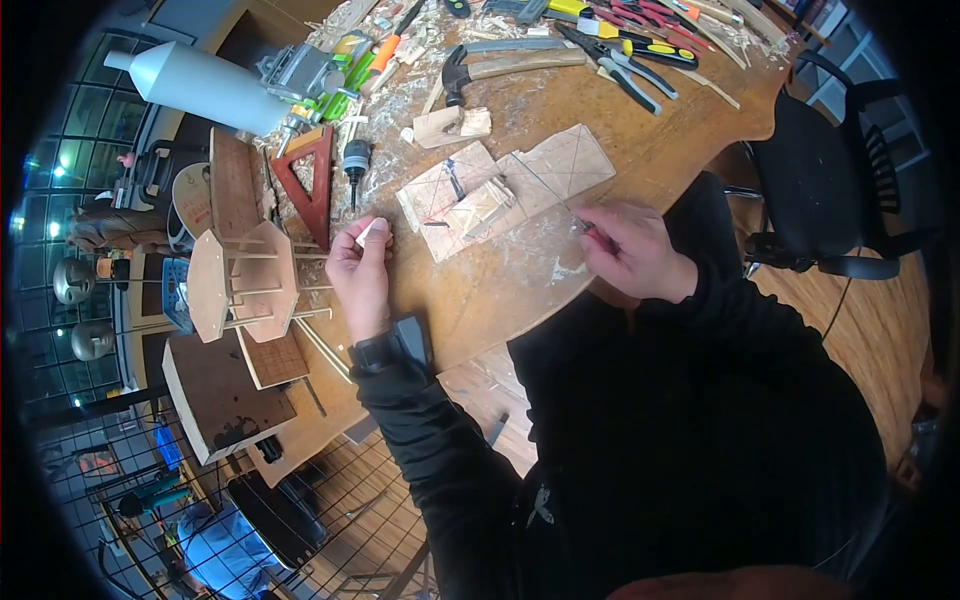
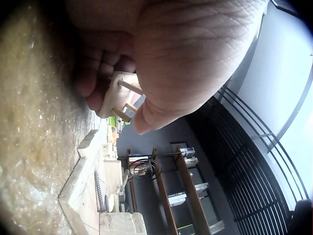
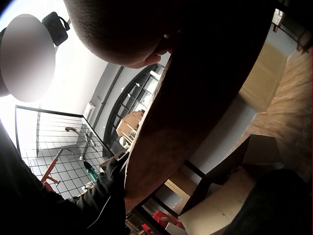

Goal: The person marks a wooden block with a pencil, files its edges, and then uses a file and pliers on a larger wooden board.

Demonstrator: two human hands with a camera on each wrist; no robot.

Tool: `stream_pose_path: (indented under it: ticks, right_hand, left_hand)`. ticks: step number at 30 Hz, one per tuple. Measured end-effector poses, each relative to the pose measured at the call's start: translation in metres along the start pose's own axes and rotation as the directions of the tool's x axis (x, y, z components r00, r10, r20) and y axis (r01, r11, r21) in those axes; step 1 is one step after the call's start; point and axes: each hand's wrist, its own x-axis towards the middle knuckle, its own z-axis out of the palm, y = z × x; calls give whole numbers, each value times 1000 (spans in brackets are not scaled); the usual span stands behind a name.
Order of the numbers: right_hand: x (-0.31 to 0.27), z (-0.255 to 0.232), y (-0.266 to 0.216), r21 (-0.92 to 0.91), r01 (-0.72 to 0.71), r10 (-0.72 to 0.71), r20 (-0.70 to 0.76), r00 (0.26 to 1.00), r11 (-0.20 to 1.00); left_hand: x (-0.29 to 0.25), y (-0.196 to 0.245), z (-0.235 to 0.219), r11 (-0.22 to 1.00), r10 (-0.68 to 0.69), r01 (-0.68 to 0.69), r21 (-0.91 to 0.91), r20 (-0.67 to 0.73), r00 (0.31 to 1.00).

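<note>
My left hand [image 1: 362, 275] pinches a small pale wooden piece [image 1: 365, 236] between thumb and fingers, just above the table's near edge. In the left wrist view light wood with thin pegs [image 2: 117, 95] shows between thumb and fingers. My right hand [image 1: 635, 248] has its fingers curled at the near end of a thin dark rod [image 1: 543, 182] that reaches across a marked board [image 1: 575, 165]; I cannot tell its kind. Left of it lies a second pencil-marked board [image 1: 425, 190] with wooden blocks [image 1: 480, 208] on it. The right wrist view hides the fingertips.
A hexagonal wooden frame with dowels [image 1: 265, 275] stands left of my left hand. Nearby lie a red-brown triangle square [image 1: 308, 180] and a black driver chuck [image 1: 356, 165]. A hammer [image 1: 520, 66], pliers [image 1: 625, 72] and wood shavings cover the far side. A black chair [image 1: 825, 160] stands at right.
</note>
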Motion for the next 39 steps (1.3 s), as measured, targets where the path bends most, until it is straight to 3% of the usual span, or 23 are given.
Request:
stream_pose_path:
  ticks: [5, 39]
  right_hand:
    - [3, 1, -1, -11, 58, -58, -28, 998, 998]
    - [5, 3, -3, 8, 75, -74, -41, 996, 997]
  left_hand:
    - [0, -1, 0, 1000, 5, -5, -6, -4, 1000]
    - [-4, 7, 2, 1000, -27, 27, -14, 34, 999]
